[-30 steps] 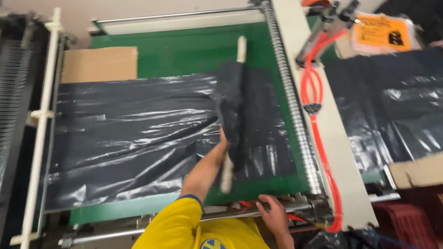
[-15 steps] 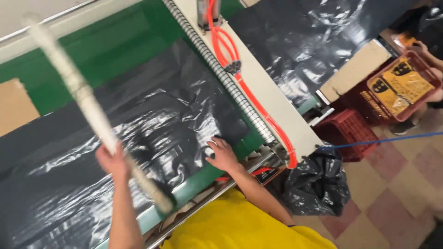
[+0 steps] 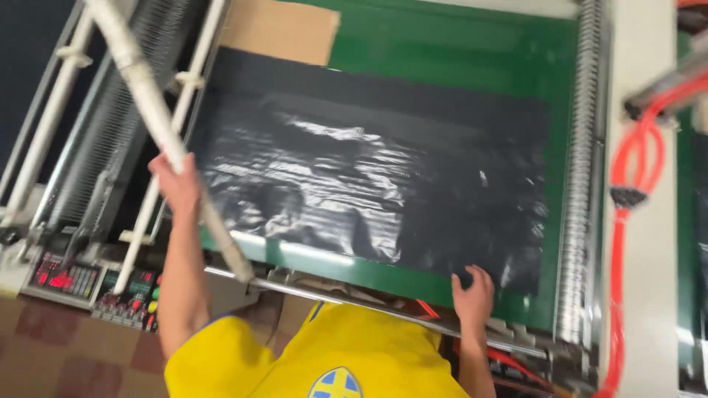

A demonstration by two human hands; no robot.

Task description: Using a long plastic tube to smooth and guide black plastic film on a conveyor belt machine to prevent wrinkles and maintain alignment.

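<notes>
A wide green table [image 3: 457,44] fills most of the view, with a long ribbed metal roller [image 3: 579,177] along its right edge and white rails [image 3: 44,140] on the left. Across it lies a stack of black plastic sheet [image 3: 383,177], flat but rippled and glossy. It looks thin, limp and slippery: light in single layers, likely to slide and cling, and easily creased or torn if dragged by one point. An edge or corner, taken flat under the palm, seems the sensible place to hold it.

The white pole [image 3: 158,133] slants from the upper left down to the table's near edge. It looks stiff and light, wrapped in tape or film, though motion blur makes its surface hard to judge. The left hand [image 3: 175,188] is clenched around its middle, which balances it well.

The right hand [image 3: 472,291] rests with spread fingers on the near right corner of the black sheet, pressing rather than gripping.

A brown cardboard piece [image 3: 280,31] lies at the far edge. Red hoses [image 3: 634,169] loop at the right, and a control panel [image 3: 66,280] with red lights sits low on the left above a tiled floor [image 3: 66,354].
</notes>
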